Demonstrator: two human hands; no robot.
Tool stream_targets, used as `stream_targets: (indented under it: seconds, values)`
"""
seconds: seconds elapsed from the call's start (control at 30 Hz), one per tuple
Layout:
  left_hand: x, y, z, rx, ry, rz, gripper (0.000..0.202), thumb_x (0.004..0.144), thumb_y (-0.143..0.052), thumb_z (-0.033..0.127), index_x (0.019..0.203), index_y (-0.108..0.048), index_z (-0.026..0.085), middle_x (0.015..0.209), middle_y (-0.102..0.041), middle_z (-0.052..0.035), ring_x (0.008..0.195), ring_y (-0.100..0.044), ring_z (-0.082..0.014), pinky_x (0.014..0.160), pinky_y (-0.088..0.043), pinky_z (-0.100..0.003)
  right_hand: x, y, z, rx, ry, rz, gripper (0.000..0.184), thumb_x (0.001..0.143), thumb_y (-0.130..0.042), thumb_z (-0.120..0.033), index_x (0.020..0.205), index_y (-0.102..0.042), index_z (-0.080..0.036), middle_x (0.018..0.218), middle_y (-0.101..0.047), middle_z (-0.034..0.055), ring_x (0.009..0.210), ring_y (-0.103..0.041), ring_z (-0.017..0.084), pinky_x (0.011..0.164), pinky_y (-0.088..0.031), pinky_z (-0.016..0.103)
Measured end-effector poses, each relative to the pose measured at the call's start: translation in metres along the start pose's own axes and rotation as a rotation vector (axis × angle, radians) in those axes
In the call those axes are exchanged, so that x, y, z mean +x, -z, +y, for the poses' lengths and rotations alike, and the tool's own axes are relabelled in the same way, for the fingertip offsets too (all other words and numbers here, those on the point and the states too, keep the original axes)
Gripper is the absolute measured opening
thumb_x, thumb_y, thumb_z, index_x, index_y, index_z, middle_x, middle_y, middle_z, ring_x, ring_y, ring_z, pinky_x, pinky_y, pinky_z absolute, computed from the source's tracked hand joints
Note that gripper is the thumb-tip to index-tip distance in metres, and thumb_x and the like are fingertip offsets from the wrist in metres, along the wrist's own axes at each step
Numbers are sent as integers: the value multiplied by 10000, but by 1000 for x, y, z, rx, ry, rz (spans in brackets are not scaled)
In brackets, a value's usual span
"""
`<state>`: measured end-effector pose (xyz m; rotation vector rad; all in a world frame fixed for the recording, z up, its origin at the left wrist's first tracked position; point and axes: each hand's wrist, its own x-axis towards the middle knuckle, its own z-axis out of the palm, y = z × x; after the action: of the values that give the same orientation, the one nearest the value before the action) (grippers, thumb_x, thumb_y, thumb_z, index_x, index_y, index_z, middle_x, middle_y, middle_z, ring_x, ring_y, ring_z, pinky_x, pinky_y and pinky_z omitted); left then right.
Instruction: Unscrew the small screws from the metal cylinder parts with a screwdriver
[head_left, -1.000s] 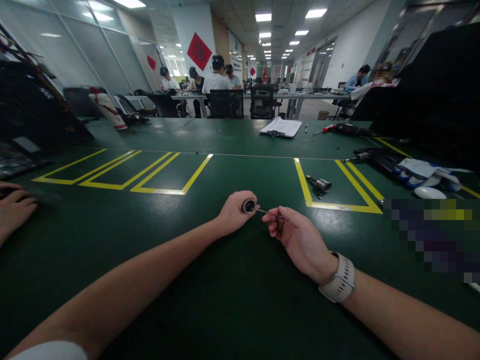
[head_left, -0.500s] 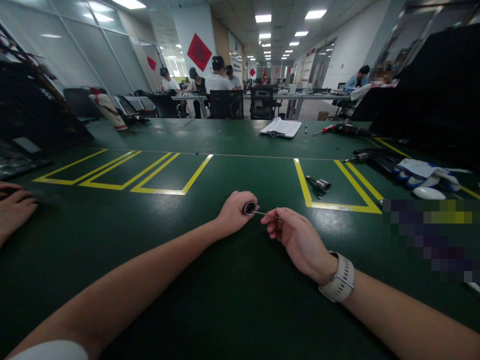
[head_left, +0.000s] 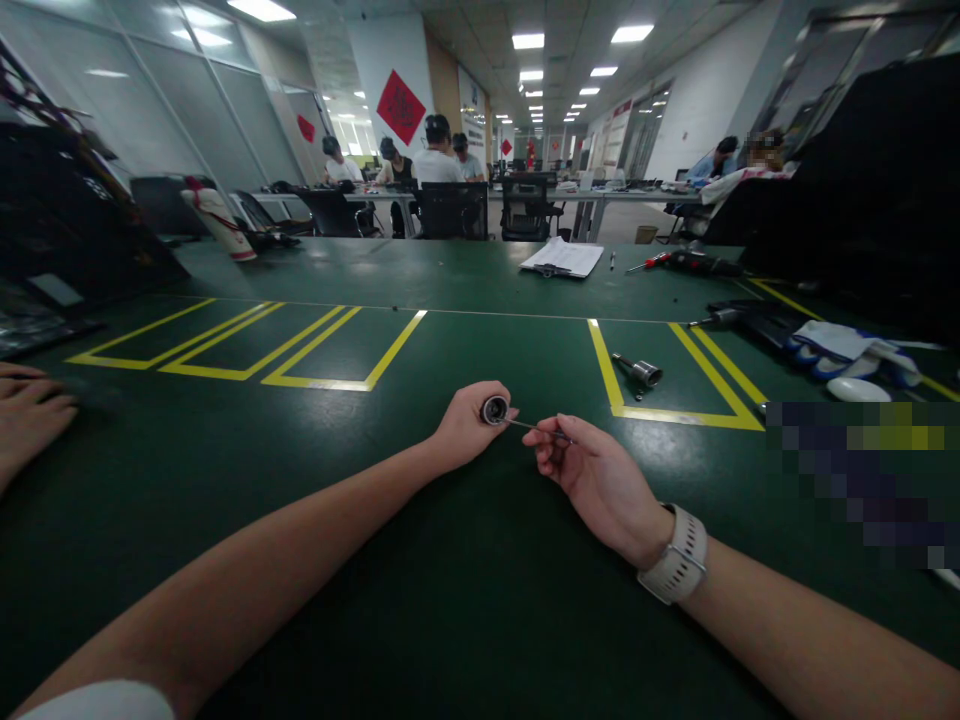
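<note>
My left hand (head_left: 469, 425) is closed around a short metal cylinder (head_left: 495, 409), whose dark, hollow round end faces me. Between the thumb and fingers of my right hand (head_left: 581, 465) is a thin metal rod-like tool (head_left: 531, 427); its far tip reaches the lower rim of the cylinder, and I cannot tell whether it touches or enters. Right of my hands, inside a yellow-taped box, lies a metal socket-like part (head_left: 641, 371) with a narrow shaft. Small dark bits sit beside it.
Yellow tape (head_left: 319, 384) marks several boxes on the green table (head_left: 480, 280). Another person's hand (head_left: 34, 405) rests at the left edge. A clipboard (head_left: 562, 258), a red-and-black power tool (head_left: 694, 262), a second driver (head_left: 742, 315) and white-blue gloves (head_left: 855, 350) lie farther back and right.
The cylinder in my left hand has turned slightly, its open end facing me more and sitting a little farther left and up. My right hand has barely moved.
</note>
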<state>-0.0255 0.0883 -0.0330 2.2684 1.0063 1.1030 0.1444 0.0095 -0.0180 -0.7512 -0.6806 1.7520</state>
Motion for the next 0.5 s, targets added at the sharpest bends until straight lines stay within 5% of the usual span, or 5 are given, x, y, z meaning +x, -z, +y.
stream_targets:
  seconds: [0.5]
  values:
    - [0,0,0,55,42,-2,159,748,-591,213,647,-482,157,632,-476,44,569,-444,-89,552,-355,-216,-1,-4,-2,29,10,83,174,774,-590,-299,690,-660,-164,694,-649,38,647,-516,148,637,-381,290]
